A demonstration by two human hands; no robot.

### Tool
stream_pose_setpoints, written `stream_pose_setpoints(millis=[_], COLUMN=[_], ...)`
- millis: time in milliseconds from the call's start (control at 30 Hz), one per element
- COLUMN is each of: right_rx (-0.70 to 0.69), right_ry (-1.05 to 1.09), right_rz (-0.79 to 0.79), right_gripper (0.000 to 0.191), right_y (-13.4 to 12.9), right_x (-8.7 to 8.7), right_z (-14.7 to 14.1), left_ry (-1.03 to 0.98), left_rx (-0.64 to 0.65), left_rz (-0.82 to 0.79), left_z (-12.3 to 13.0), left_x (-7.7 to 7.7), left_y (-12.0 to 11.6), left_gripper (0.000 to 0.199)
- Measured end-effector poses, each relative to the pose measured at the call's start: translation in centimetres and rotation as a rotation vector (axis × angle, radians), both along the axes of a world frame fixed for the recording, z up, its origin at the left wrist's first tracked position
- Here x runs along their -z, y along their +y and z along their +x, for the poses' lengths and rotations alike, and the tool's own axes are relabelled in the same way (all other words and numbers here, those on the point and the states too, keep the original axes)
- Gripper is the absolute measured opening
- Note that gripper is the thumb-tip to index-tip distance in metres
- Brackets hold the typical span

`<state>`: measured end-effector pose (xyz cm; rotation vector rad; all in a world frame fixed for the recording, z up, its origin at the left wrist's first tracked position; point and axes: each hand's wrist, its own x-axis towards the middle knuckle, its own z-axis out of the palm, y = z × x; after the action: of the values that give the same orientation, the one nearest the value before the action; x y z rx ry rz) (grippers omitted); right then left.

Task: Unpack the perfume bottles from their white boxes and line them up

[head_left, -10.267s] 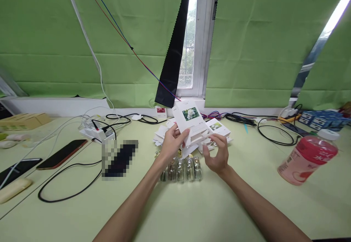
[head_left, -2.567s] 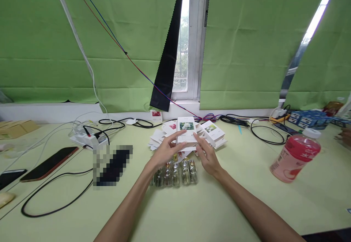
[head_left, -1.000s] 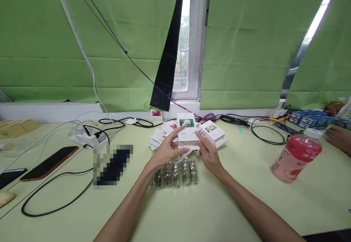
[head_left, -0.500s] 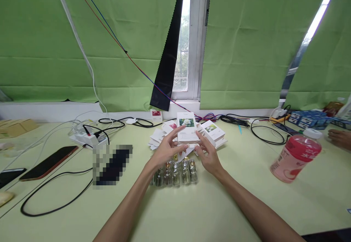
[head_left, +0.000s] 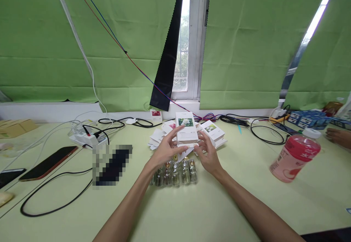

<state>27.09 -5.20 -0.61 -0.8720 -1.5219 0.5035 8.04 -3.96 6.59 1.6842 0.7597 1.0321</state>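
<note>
A white box (head_left: pixel 187 134) with a white-flower picture is held between my two hands, its lower end flap facing me. My left hand (head_left: pixel 166 150) grips its left side, the index finger across the front and the thumb at the flap. On the right edge and flap are the fingers of my right hand (head_left: pixel 207 152). Below the box, several small glass bottles (head_left: pixel 176 174) with gold-coloured tops lie in a row. Flat white cartons (head_left: pixel 157 138) lie behind my left hand, and another flower-printed box (head_left: pixel 212 130) rests behind my right hand.
A pink bottle (head_left: pixel 295 156) stands at the right. Phones (head_left: pixel 49 162), a power strip (head_left: pixel 89 136) and looping black cables are at the left. Blue boxes (head_left: pixel 309 119) sit at the back right, near another person's hand (head_left: pixel 339 137). A small box (head_left: pixel 156 114) stands by the wall.
The held box has shifted slightly left. My right fingers have moved a little up along its right side; my left hand has barely moved.
</note>
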Motion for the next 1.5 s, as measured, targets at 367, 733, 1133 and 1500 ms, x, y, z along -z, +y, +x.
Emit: stream_pose_setpoints(millis=[367,733,1133,1500], right_rx=[0.041,0.033,0.043,0.072], right_ry=[0.077,0.004,-0.014,0.003], right_rz=[-0.044,-0.008,0.017,0.049], right_gripper=[0.028,0.021,0.017,0.016], right_y=[0.19,-0.15,-0.3,-0.26], right_x=[0.26,0.12,0.02,0.2], right_z=[-0.11,-0.38,-0.55,-0.6], left_ry=[0.017,0.045,0.059,0.048], left_rx=[-0.042,-0.044,-0.078,-0.005], left_rz=[0.045,0.08,0.067,0.072], left_z=[-0.01,-0.06,-0.09,0.08], left_x=[-0.34,-0.03,-0.12,-0.12], left_y=[-0.14,-0.06,-0.07,-0.1], left_gripper=[0.076,0.074,0.076,0.079])
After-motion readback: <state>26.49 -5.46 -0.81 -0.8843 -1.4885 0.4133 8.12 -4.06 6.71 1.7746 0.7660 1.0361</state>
